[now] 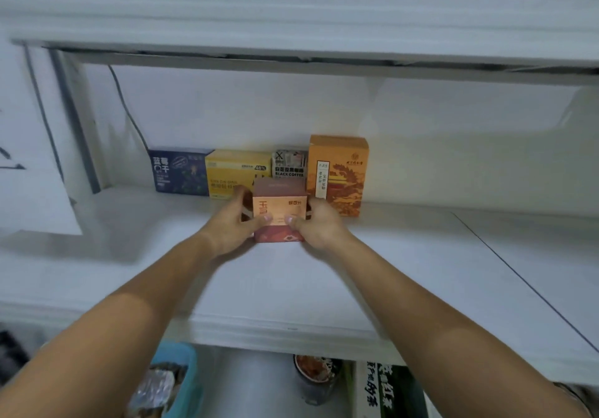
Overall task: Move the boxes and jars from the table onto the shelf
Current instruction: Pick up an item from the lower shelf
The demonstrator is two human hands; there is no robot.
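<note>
L grip (230,223), R grip (319,227) round box (279,199)

- A dark cable (125,106) is seen running down the white back wall (324,109) at the far left.
- A grey upright post (76,119) is set just left of the cable.
- A white sheet (35,203) is seen at the left edge, near the post, with dark marks on it.
- A teal basket (188,372) is placed low at the near left; crinkled packets (155,388), too blurred to be told apart, are held in it.
- A green-and-white pack (389,391) printed with large characters is seen low at the near right.
</note>
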